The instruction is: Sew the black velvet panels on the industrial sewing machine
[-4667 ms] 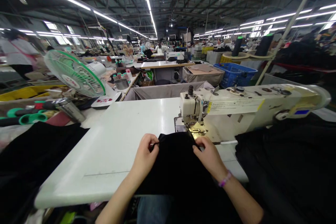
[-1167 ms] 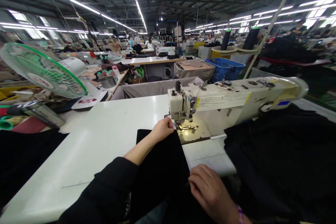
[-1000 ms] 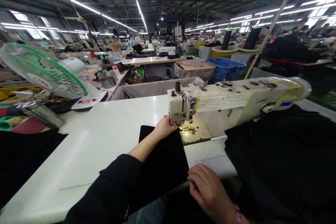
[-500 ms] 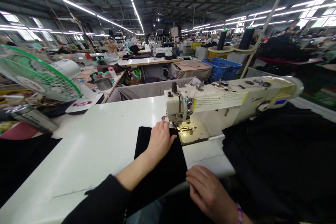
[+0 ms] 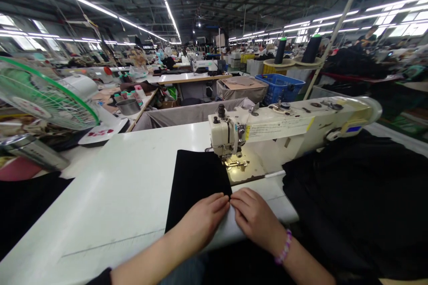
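Observation:
A piece of black fabric (image 5: pixel 197 178) lies flat on the white sewing table (image 5: pixel 140 178), its far right corner under the head of the sewing machine (image 5: pixel 224 136). My left hand (image 5: pixel 212 213) pinches the right edge of the fabric near the front of the table. Close against it, my right hand (image 5: pixel 254 213) grips the same edge with fingers pressed together. Both hands are a little in front of the lit metal needle plate (image 5: pixel 239 169). The fingertips almost meet, and they hide the bit of edge between them.
A heap of black fabric (image 5: pixel 354 196) covers the right side beside the machine. On the left stand a green-rimmed fan (image 5: pixel 50 102) and a metal flask (image 5: pixel 33 153). Thread cones (image 5: pixel 310 49) and a blue basket (image 5: pixel 282 88) are behind the machine.
My left hand has come back from beside the machine's needle to the fabric's near right edge. My right hand has moved forward along that edge to meet it. The fabric has slid slightly forward.

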A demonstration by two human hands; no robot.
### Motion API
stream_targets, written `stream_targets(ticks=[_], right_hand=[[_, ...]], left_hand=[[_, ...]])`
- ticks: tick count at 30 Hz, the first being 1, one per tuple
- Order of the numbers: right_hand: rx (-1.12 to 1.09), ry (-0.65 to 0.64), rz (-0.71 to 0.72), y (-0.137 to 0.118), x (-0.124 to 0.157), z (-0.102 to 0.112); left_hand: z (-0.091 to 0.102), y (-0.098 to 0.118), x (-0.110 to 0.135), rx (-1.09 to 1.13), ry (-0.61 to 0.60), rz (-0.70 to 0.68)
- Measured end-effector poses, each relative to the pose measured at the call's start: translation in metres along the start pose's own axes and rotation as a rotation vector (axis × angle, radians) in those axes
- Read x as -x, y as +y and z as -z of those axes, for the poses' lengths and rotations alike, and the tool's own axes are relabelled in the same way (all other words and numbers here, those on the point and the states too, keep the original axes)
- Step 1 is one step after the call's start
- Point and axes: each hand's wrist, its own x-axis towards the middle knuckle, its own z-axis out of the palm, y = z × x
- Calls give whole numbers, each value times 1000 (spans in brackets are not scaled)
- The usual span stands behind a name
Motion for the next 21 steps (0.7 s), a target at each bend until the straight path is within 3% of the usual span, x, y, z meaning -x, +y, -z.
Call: stream_targets(ticks=[16, 21], right_hand=[[302, -41, -117, 39, -67, -11], [294, -4, -148, 39, -66, -13]], left_hand=[[14, -72, -44, 122, 49, 92], [18, -86, -54, 134, 31, 104]])
